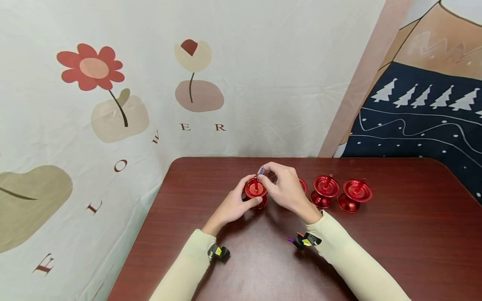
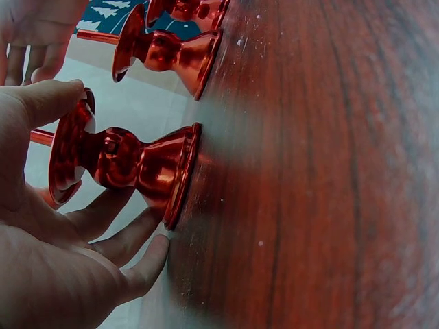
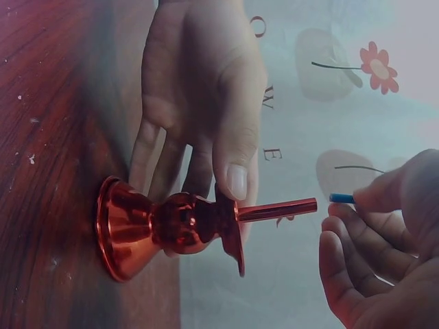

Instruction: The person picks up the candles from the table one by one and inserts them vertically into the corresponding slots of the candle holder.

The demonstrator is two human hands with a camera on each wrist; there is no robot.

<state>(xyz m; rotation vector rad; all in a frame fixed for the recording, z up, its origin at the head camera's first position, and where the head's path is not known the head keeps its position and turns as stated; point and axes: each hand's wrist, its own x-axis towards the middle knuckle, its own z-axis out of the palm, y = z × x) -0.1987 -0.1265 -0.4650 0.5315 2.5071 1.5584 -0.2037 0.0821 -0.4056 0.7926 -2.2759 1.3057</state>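
While a printed backdrop point(image 1: 271, 92) hangs behind, a table point(image 1: 406, 242) spreads below. The left hand point(image 1: 233, 205) curls round one red stand point(image 3: 182, 223), upright on the table; the right hand point(image 1: 287, 189) pinches, thumb to finger. Three more stands point(image 1: 324, 187) sit to the right, and the pinched blue stick point(image 3: 342, 198) is just off the gripped stand's tube point(image 3: 281, 210)

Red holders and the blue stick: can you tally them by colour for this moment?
Red holders: 4, one mostly hidden behind the right hand
Blue stick: 1
Total: 5 in sight
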